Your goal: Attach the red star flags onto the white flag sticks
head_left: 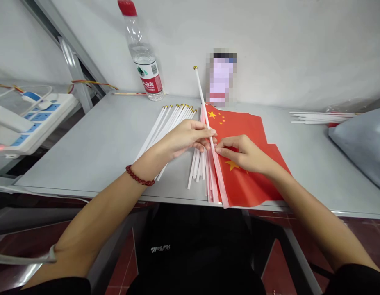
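My left hand (192, 137) pinches a white flagpole (200, 88) with a gold ball tip, which leans up and to the left. Its lower end meets the white sleeve edge of a small red flag (239, 188) with yellow stars. My right hand (242, 151) is closed in a pinch on that flag's sleeve edge, right beside the pole. Under it lies a stack of similar red flags (254, 125). How far the pole sits inside the sleeve I cannot tell. Several loose white poles (159, 125) with gold tips lie to the left, partly behind my left hand and wrist.
A water bottle (145, 61) with a red cap and a blurred-out phone (221, 80) stand against the wall. More white sticks (319, 117) lie at the right, near a grey plastic bag (365, 143). A power strip (45, 119) with cables is at the far left.
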Motion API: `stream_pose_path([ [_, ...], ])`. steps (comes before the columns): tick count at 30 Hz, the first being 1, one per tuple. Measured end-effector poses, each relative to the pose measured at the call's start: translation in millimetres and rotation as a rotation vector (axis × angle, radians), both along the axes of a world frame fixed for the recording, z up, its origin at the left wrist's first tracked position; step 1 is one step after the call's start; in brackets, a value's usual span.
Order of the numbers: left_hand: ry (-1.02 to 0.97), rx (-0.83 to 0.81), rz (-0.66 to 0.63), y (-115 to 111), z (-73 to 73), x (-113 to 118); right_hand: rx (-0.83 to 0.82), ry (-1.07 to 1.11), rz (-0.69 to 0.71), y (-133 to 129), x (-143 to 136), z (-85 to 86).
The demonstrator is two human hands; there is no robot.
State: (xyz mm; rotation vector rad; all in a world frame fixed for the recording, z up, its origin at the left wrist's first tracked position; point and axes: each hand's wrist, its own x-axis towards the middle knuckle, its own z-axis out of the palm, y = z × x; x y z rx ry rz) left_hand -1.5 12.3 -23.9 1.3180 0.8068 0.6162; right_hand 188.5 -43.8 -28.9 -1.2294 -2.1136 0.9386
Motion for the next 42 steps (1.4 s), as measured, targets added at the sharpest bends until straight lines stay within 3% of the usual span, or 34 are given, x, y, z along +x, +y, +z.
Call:
stream_pose_path([
  [2, -0.05, 0.021, 0.09, 1.8, 1.1, -0.5, -0.064, 0.015, 0.029, -0.4, 0.9, 0.8],
  [8, -0.197, 0.164, 0.549, 18.1, 4.5, -9.3, -0.182, 0.04, 0.217, -1.2, 3.5, 3.3],
  [11, -0.223, 0.243, 0.653, 23.9, 7.9, -17.1, -0.197, 0.035, 0.265, -1.0, 4.5, 3.6],
  [13, -0.214, 0.289, 0.655, 24.1, 9.8, -19.8, -0.231, 0.04, 0.265, -1.2, 4.5, 3.9],
  [19, -0.036, 0.381, 0.473, 13.7, 3.9, -9.1, -0.175, 0.117, 0.051, -0.6, 1.2, 2.1],
  [24, 0.155, 0.384, 0.006, 1.5, -3.1, 1.8, -0.111, 0.138, -0.177, 3.9, 1.7, -2.0],
  [26, 0.189, 0.375, -0.121, -2.2, -3.4, 2.9, -0.073, 0.152, -0.245, 5.6, 1.8, -2.3],
  [32, 0.151, 0.227, -0.181, -3.3, 0.2, -0.2, -0.028, 0.268, -0.406, 10.5, 4.1, -3.5],
  [38, 0.291, 0.041, -0.487, -0.9, 18.3, -13.8, 0.044, 0.476, -0.632, 28.5, 28.4, -9.8],
  [40, 0.336, 0.069, -0.449, 0.0, 24.1, -18.2, 0.09, 0.45, -0.698, 34.3, 36.1, -12.1],
  [42, 0.357, 0.136, -0.345, 1.8, 24.8, -20.3, 0.237, 0.356, -0.765, 37.3, 39.9, -14.5],
])
